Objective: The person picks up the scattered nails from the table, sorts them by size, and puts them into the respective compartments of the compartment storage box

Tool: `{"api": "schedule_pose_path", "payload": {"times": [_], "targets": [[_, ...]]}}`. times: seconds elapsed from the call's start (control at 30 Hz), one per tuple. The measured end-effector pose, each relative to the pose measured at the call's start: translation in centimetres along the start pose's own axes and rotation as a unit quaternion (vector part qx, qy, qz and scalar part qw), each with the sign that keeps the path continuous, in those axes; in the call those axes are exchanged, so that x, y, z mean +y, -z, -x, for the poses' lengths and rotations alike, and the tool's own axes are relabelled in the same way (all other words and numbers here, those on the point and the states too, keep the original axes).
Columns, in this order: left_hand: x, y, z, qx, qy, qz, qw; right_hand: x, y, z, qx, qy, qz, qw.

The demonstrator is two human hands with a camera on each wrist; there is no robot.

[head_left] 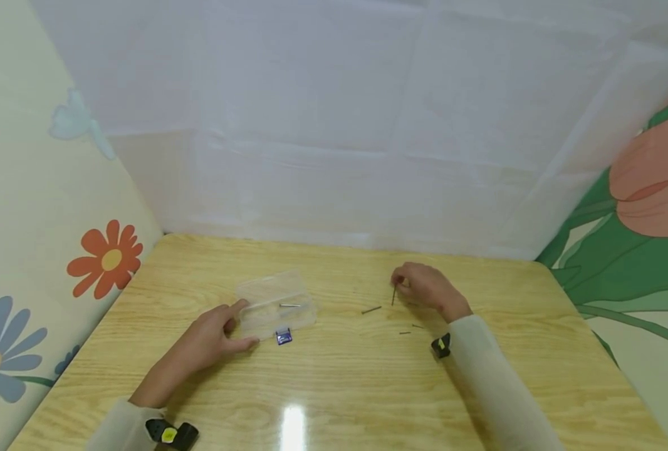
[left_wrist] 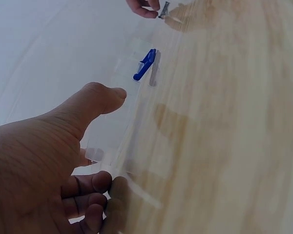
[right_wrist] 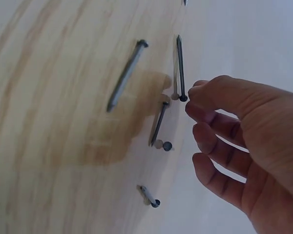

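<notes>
A small clear plastic box (head_left: 276,305) lies on the wooden table (head_left: 334,382) with one nail (head_left: 290,305) inside and a blue latch (head_left: 284,337) at its front edge. My left hand (head_left: 242,323) grips the box's left end between thumb and fingers. The left wrist view shows the thumb (left_wrist: 107,97) over the box (left_wrist: 136,117), curled fingers beneath and the latch (left_wrist: 145,64) beyond. My right hand (head_left: 400,287) pinches a dark nail (head_left: 393,295) by its head, point down over the table. In the right wrist view that nail (right_wrist: 179,68) sticks out from the fingertips (right_wrist: 198,97).
Several loose nails lie around the right hand: a long one (head_left: 371,309), two short ones (head_left: 405,332) (head_left: 418,326). The right wrist view shows the long one (right_wrist: 127,75) and two shorter (right_wrist: 159,124) (right_wrist: 149,196). White sheeting backs the table; flowered panels close both sides.
</notes>
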State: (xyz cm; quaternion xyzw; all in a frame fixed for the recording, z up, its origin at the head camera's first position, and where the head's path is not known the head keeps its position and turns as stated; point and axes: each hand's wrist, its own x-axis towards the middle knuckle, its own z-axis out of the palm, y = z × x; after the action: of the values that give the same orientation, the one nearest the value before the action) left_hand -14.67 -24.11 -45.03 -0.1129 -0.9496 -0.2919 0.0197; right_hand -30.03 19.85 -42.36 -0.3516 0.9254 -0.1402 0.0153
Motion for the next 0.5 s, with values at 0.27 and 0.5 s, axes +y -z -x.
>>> {"api": "schedule_pose_path", "payload": {"times": [0.27,0.5], "targets": [[-0.11,0.0,-0.01,0.0,0.001,0.004,1.0,0.07,-0.55,-0.48,-0.01,-0.003,0.011,1.0],[-0.06,-0.03,-0.07,0.002,-0.001,0.003,1.0,0.15,-0.66,-0.56,-0.023,-0.016,0.023,0.999]]}}
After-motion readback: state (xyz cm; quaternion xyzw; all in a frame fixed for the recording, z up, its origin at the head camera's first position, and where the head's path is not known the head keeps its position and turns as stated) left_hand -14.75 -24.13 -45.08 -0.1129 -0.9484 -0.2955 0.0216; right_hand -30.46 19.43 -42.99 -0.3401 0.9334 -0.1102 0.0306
